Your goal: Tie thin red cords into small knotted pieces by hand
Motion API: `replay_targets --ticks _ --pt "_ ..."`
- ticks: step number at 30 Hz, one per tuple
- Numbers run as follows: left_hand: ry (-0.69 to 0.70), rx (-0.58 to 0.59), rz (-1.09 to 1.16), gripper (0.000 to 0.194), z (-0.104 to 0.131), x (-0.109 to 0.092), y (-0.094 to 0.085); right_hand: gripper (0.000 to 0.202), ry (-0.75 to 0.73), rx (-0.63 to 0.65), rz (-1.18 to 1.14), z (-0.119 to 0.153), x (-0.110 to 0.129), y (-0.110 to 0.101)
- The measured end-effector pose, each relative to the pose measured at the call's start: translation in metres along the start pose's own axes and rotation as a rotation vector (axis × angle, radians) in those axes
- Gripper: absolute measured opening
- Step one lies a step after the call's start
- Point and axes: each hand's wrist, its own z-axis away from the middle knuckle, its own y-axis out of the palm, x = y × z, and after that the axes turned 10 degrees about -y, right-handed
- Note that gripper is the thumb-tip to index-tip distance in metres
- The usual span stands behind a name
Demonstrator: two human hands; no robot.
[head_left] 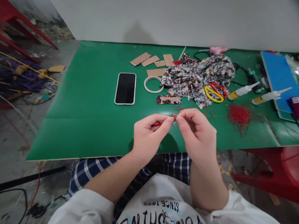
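Both hands meet over the green table (90,123) near its front edge. My left hand (151,135) pinches small red strands (173,117) between thumb and forefinger, and a thicker red piece shows inside its curled fingers. The fingertips of my right hand (197,133) close on the same strands from the other side. Loose red threads lie just beyond the right hand, and a pile of red threads (239,115) is farther right. Beyond the hands lies a small floral-covered strip (169,99).
A phone (125,88), a tape roll (153,84) and cardboard pieces (156,72) lie beyond the hands. Crumpled floral fabric (197,74) carries scissors (214,94). Two glue bottles (240,91), a blue board (280,77) and a pink glue gun (217,50) are at the right.
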Motion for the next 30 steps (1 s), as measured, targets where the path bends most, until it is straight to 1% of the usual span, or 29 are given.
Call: replay_targets --ticks 6,16,18,21,23,24,30 --pt "-0.008 0.035 0.034 0.009 0.0004 0.0015 -0.0009 0.008 0.051 0.005 -0.083 0.0004 -0.0022 0.0021" --pt "-0.047 0.043 0.008 0.013 -0.0003 0.0032 -0.0006 0.006 0.078 -0.014 -0.199 0.0011 -0.0043 0.0047" --pt "-0.050 0.021 0.015 0.013 -0.0005 0.0029 -0.0003 0.007 0.074 -0.065 -0.211 0.0010 -0.0049 0.0053" --pt "-0.062 -0.017 0.022 0.016 -0.0011 0.0023 0.0001 0.011 0.049 -0.234 -0.193 0.0012 -0.0052 0.0058" --pt "-0.070 -0.024 0.023 0.017 -0.0014 0.0023 0.0003 0.011 0.031 -0.292 -0.179 0.0016 -0.0046 0.0058" --pt "-0.071 -0.022 0.023 0.016 -0.0015 0.0024 0.0003 0.009 0.022 -0.285 -0.177 0.0018 -0.0042 0.0057" --pt "0.000 -0.002 0.004 0.011 0.0002 0.0020 0.0000 0.010 0.002 -0.122 -0.161 0.0017 -0.0031 0.0053"
